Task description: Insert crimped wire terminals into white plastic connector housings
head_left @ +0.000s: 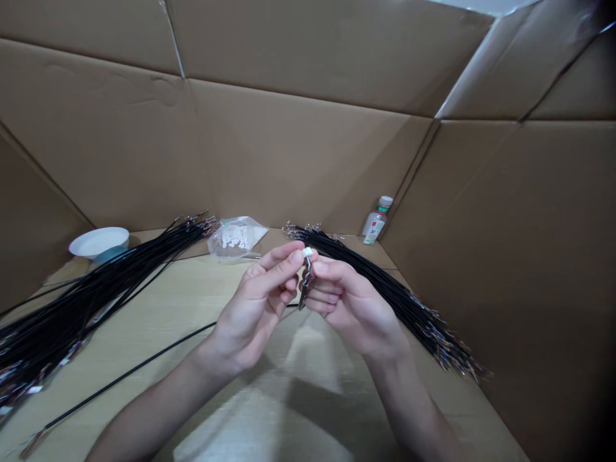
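A small white connector point(307, 253) is pinched between the fingertips of my left hand point(262, 298), in the middle of the view. Below it hang twisted thin wires point(307, 274), dark and white, which run into a black cable. My right hand point(353, 298) is closed around these wires, its thumb and forefinger right beside the connector. The black cable point(139, 374) stretches behind my left forearm to the lower left, where its end shows bare coloured wires point(31, 444). How far the wires sit inside the connector is too small to tell.
A thick bundle of black cables point(120, 276) lies at left, another bundle point(380, 276) at right. At the back stand a white bowl point(99, 241), a clear bag of white connectors point(237, 237) and a bottle point(376, 221). Cardboard walls point(308, 154) enclose the table.
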